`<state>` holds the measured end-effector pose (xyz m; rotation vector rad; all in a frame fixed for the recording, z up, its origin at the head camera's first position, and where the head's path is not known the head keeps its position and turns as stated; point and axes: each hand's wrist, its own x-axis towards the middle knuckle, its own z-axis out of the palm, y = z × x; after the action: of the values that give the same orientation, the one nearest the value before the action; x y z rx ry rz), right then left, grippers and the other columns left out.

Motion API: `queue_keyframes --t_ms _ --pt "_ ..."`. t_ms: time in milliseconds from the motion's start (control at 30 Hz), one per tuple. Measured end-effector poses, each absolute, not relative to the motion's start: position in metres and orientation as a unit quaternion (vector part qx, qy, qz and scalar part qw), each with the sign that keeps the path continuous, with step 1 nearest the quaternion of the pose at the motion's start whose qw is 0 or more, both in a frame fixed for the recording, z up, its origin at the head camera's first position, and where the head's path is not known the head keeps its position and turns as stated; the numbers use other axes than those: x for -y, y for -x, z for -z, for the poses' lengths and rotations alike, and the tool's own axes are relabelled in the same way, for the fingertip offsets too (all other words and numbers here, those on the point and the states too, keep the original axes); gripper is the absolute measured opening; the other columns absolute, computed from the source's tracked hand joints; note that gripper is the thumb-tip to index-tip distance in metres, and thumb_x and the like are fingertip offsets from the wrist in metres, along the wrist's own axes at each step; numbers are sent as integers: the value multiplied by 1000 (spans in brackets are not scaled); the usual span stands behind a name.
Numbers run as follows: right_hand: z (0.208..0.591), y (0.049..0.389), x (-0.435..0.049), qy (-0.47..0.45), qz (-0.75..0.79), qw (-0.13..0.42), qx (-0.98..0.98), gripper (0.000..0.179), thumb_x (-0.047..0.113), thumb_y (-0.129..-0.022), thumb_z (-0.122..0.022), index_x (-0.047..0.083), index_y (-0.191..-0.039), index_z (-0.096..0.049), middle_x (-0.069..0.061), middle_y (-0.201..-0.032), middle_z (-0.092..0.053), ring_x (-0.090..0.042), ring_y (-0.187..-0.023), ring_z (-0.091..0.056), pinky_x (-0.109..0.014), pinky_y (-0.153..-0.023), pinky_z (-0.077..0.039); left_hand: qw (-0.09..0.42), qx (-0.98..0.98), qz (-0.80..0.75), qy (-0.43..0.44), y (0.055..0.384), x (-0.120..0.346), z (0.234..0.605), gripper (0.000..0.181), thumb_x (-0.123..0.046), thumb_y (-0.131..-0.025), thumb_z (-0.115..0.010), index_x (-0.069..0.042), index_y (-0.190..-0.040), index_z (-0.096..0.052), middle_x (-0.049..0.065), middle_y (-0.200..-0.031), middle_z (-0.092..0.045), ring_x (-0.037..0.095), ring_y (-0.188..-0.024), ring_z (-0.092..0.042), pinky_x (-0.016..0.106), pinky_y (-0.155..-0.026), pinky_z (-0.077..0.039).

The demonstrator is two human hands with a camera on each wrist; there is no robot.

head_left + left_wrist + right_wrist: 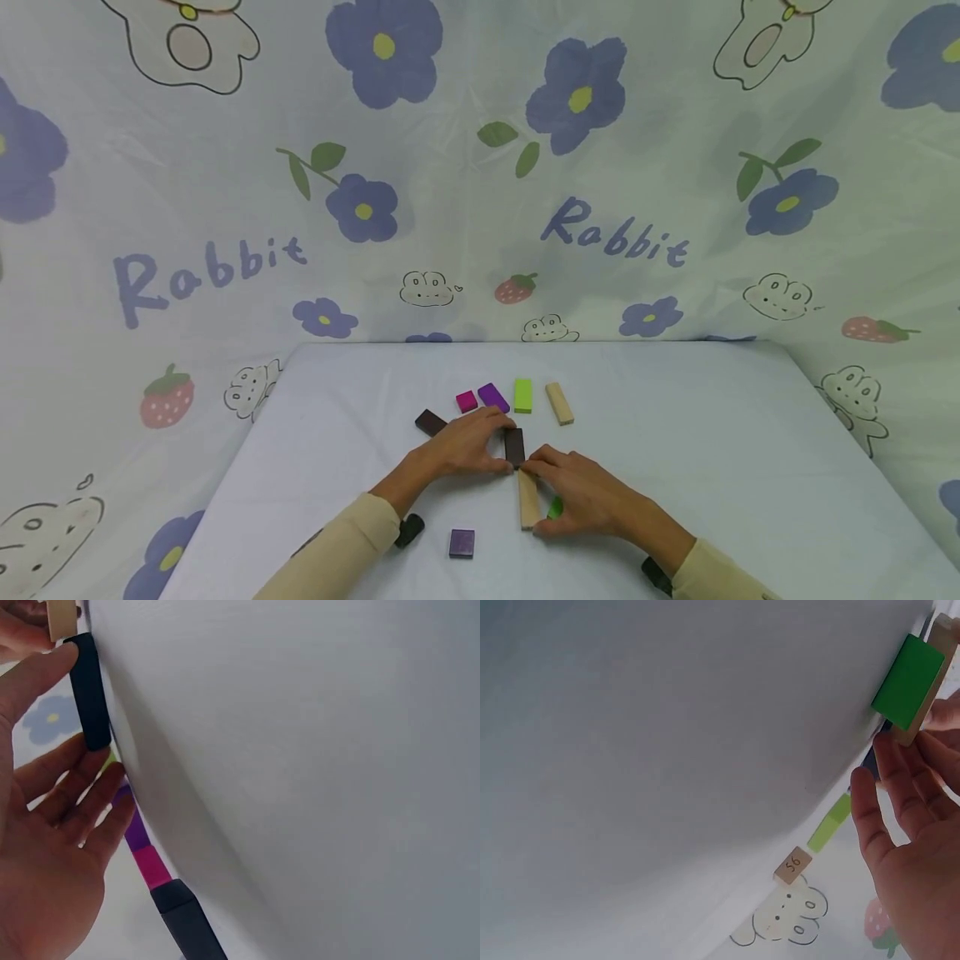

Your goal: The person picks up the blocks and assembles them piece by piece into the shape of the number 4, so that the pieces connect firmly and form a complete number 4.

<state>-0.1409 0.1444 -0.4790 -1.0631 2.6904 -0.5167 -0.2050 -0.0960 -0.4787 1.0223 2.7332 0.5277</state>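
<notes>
The left hand [468, 446] has its grip clamped on a dark block [513, 447], thumb at the block's six o'clock end and fingers at its twelve; the block lies at three o'clock of the palm. The right hand [588, 493] pinches a wooden block [528, 502] end to end, the block lying at nine o'clock of that hand. The wooden block sits at six o'clock of the dark one — fingertips cover the join, so I cannot tell if they touch. Just beside the wooden block, at three o'clock, a green block [909, 681] is partly under the right hand.

From the dark block, across the white tabletop [675, 417]: second dark block [430, 422] at ten, purple block [493, 397] at eleven, lime block [522, 396] at twelve, violet block [462, 543] at seven.
</notes>
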Motion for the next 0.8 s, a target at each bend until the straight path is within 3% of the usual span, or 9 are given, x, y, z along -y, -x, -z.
queue_keyframes --t_ms 800 --pt "479 135 -139 379 120 59 -916 80 63 -82 -75 17 -144 -57 4 -136 -59 -16 -123 -55 -47 -104 -46 103 -913 -176 -353 208 94 475 60 -38 -86 -82 -10 -135 -62 4 -129 -60 18 -122 -56 35 -106 -45"
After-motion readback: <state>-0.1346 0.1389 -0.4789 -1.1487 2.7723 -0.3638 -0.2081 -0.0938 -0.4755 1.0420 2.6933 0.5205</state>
